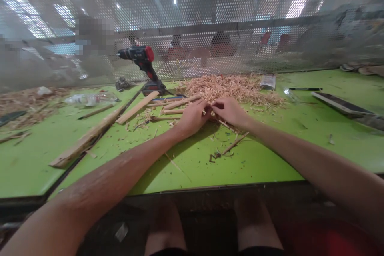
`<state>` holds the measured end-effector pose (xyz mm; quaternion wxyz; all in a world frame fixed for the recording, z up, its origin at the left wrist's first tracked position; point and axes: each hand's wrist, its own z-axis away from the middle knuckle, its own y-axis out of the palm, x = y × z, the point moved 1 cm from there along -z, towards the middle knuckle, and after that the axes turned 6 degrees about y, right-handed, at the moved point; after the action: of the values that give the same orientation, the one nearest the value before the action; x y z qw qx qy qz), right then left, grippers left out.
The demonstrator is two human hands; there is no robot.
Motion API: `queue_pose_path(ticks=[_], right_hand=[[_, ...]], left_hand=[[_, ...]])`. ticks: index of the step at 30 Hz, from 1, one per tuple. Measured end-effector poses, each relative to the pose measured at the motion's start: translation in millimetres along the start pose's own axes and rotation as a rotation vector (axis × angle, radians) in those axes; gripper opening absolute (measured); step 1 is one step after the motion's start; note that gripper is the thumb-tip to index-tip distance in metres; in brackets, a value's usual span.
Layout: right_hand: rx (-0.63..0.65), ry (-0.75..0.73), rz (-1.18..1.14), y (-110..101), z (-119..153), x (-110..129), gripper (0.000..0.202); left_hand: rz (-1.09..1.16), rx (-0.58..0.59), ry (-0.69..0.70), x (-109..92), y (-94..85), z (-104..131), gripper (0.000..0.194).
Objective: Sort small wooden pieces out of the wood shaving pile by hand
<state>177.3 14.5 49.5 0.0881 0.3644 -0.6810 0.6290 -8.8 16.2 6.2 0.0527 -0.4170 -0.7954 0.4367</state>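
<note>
My left hand [195, 117] and my right hand [230, 111] meet over the green table [186, 164], just in front of a heap of wood shavings [231, 88]. Both hands are closed, fingertips pinched together. Whatever lies between them is too small to make out. Several thin wooden sticks [175, 111] lie beside my left hand. Below my right hand, another short stick [236, 143] rests on the table near small dark scraps.
A cordless drill [147, 68] stands upright behind the sticks. A flat wood strip [138, 107] and a long wood piece [87, 140] lie left. A plastic bottle [91, 98] is farther left. At right are a black pen [306, 89] and a phone-like slab [342, 103]. Perforated mesh [192, 28] stands behind.
</note>
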Motion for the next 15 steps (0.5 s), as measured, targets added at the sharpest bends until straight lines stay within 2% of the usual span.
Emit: queue_pose_path(ticks=[4,11,15], right_hand=[[-0.018,-0.004,0.019,-3.6,-1.3,-2.2,0.026],[0.038,-0.062,0.002,-2.6,-3.7,-6.5,0.028],[0.071,-0.050,-0.050,-0.8,-7.6,-15.8,0.024]], left_hand=[[-0.026,0.012,-0.002,0.5,1.0,-0.2,0.017],[-0.013,0.010,0.010,4.0,-0.7,0.0,0.008],[-0.010,0.028,0.005,5.0,0.2,0.3,0.015]])
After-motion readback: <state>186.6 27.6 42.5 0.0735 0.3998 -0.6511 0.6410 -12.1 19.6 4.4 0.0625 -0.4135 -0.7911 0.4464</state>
